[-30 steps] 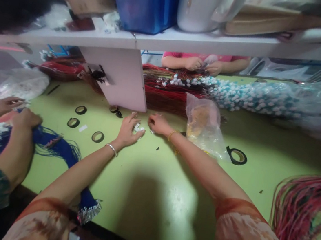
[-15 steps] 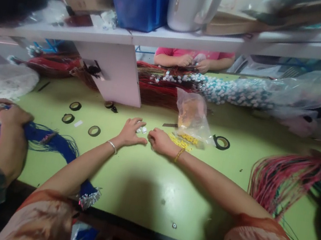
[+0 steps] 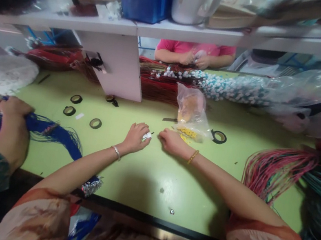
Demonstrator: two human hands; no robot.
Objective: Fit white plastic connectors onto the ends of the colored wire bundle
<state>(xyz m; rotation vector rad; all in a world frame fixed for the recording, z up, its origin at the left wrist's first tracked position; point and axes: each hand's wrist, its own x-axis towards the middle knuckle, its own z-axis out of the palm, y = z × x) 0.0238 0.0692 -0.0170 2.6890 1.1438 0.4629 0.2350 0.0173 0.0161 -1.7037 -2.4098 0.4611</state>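
Observation:
Over the middle of the green tabletop, my left hand (image 3: 137, 138) curls its fingers and thumb around small white pieces (image 3: 147, 135), perhaps plastic connectors; their exact kind is too small to tell. Just to the right, apart from it, my right hand (image 3: 172, 142) has its fingers pressed together in a pinch, and what they hold is hidden. Small yellow pieces (image 3: 188, 133) lie behind my right hand, at the mouth of a clear plastic bag (image 3: 192, 105). A short dark strip (image 3: 169, 119) rests left of the bag.
Black tape rolls (image 3: 95, 123) lie left, another tape roll (image 3: 218, 137) right. A co-worker's hands (image 3: 14, 111) hold a blue wire bundle (image 3: 61, 137) at left. Pink wires (image 3: 279, 166) spread at right. A shelf (image 3: 194, 33) crosses above; a person in pink (image 3: 197, 52) sits opposite.
My left hand has closed from a wide spread around the white pieces. My right hand has moved slightly right, widening the space between the hands. The camera view has shifted a little.

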